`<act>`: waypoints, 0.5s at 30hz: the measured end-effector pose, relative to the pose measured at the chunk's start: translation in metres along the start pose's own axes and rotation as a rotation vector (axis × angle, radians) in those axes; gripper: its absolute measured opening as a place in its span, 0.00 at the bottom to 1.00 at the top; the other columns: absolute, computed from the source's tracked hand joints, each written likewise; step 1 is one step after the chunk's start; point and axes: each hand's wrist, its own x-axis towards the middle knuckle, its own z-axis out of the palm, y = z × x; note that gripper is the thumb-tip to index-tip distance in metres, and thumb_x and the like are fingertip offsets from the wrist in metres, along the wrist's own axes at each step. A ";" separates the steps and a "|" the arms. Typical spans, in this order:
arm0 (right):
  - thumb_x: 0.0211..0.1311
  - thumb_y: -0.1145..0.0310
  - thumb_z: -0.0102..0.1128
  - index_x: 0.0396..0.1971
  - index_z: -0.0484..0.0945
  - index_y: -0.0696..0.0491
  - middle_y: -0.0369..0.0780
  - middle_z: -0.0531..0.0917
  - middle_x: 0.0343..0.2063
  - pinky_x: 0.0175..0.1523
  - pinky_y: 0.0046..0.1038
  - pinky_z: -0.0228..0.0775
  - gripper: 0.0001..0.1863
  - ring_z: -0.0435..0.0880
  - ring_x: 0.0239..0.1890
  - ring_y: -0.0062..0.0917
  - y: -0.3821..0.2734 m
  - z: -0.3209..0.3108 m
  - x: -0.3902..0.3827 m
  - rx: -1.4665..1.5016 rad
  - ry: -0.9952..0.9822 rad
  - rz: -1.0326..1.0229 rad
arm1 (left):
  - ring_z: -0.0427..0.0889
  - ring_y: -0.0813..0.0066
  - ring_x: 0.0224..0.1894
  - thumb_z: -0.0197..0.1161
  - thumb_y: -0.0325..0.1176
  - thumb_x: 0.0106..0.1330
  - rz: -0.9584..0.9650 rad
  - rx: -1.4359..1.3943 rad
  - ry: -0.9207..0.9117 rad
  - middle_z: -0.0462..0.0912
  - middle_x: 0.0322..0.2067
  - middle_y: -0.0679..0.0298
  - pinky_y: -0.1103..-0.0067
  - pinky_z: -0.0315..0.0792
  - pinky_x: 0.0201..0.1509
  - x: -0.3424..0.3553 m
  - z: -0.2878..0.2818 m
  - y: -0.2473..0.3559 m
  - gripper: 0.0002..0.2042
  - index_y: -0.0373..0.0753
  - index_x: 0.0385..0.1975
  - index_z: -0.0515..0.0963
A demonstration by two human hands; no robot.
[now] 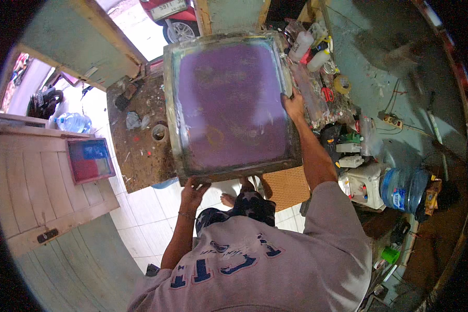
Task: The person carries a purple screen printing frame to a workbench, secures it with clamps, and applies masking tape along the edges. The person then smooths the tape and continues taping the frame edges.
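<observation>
A large screen printing frame (233, 106) with purple mesh and a worn, stained border is in front of me, over the worktable (135, 122). My left hand (193, 192) grips its near edge by the left corner, fingers partly tucked under the rim. On the right side rail, a bit above its middle, my right hand (294, 105) is closed around the edge with the thumb on top. The undersides of both grips are hidden by the frame. Its near edge reaches out past the tabletop, toward my body.
Left on the table lies a tape roll (159, 132). Bottles (300, 46), red-handled scissors (327, 94) and yellowish tape (342, 83) crowd the right side. A small framed screen (90, 159) is by the wooden door (41, 182). Large water jugs (400, 191) stand right.
</observation>
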 end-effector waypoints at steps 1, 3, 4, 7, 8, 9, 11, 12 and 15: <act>0.49 0.68 0.65 0.53 0.74 0.56 0.54 0.83 0.33 0.48 0.42 0.74 0.28 0.83 0.38 0.50 0.025 0.005 0.012 0.008 -0.014 -0.063 | 0.72 0.47 0.56 0.51 0.32 0.72 0.003 0.093 -0.074 0.67 0.56 0.47 0.54 0.73 0.61 0.022 -0.002 -0.020 0.16 0.29 0.55 0.64; 0.49 0.68 0.66 0.54 0.73 0.56 0.54 0.83 0.34 0.48 0.43 0.74 0.28 0.83 0.39 0.49 0.069 0.020 0.033 -0.025 -0.043 -0.003 | 0.69 0.46 0.60 0.49 0.30 0.73 -0.133 0.009 -0.062 0.65 0.58 0.47 0.56 0.71 0.64 0.055 0.006 -0.044 0.16 0.29 0.56 0.63; 0.49 0.68 0.66 0.54 0.73 0.55 0.54 0.83 0.34 0.48 0.43 0.73 0.29 0.83 0.39 0.49 0.092 0.031 0.035 -0.038 -0.068 0.034 | 0.67 0.48 0.62 0.50 0.30 0.72 -0.144 -0.044 -0.069 0.65 0.59 0.47 0.57 0.70 0.65 0.067 0.011 -0.055 0.17 0.29 0.57 0.62; 0.54 0.67 0.66 0.64 0.67 0.52 0.52 0.82 0.44 0.56 0.38 0.70 0.35 0.81 0.48 0.42 0.110 0.051 0.049 -0.104 -0.197 0.110 | 0.68 0.50 0.61 0.53 0.30 0.71 -0.177 -0.022 0.050 0.68 0.56 0.47 0.58 0.70 0.65 0.084 0.023 -0.071 0.17 0.27 0.55 0.63; 0.54 0.66 0.66 0.64 0.66 0.52 0.52 0.82 0.44 0.57 0.39 0.69 0.35 0.81 0.49 0.43 0.115 0.057 0.052 -0.152 -0.189 0.098 | 0.68 0.50 0.60 0.54 0.30 0.70 -0.178 -0.018 0.050 0.69 0.55 0.47 0.59 0.70 0.64 0.093 0.020 -0.077 0.17 0.27 0.54 0.64; 0.54 0.64 0.66 0.64 0.66 0.53 0.53 0.82 0.46 0.58 0.40 0.68 0.36 0.80 0.50 0.44 0.120 0.063 0.056 -0.183 -0.192 0.095 | 0.69 0.50 0.60 0.55 0.30 0.70 -0.179 -0.014 0.051 0.70 0.54 0.47 0.59 0.71 0.64 0.104 0.018 -0.083 0.17 0.27 0.53 0.64; 0.53 0.63 0.67 0.65 0.65 0.55 0.53 0.81 0.48 0.59 0.40 0.68 0.37 0.80 0.51 0.45 0.132 0.071 0.067 -0.273 -0.203 0.079 | 0.70 0.50 0.58 0.57 0.30 0.68 -0.183 -0.010 0.043 0.72 0.52 0.47 0.59 0.72 0.63 0.124 0.017 -0.096 0.17 0.28 0.51 0.65; 0.53 0.63 0.67 0.64 0.65 0.56 0.53 0.80 0.49 0.58 0.39 0.69 0.37 0.80 0.51 0.45 0.138 0.074 0.071 -0.329 -0.213 0.068 | 0.70 0.50 0.58 0.57 0.30 0.68 -0.186 -0.037 0.048 0.72 0.52 0.47 0.59 0.71 0.63 0.130 0.015 -0.102 0.17 0.28 0.51 0.65; 0.53 0.63 0.67 0.63 0.66 0.59 0.54 0.79 0.51 0.57 0.37 0.70 0.37 0.80 0.51 0.44 0.185 0.085 0.086 -0.114 -0.190 0.058 | 0.70 0.47 0.58 0.57 0.29 0.68 -0.181 -0.031 0.005 0.71 0.53 0.46 0.59 0.71 0.64 0.152 0.019 -0.112 0.17 0.27 0.51 0.65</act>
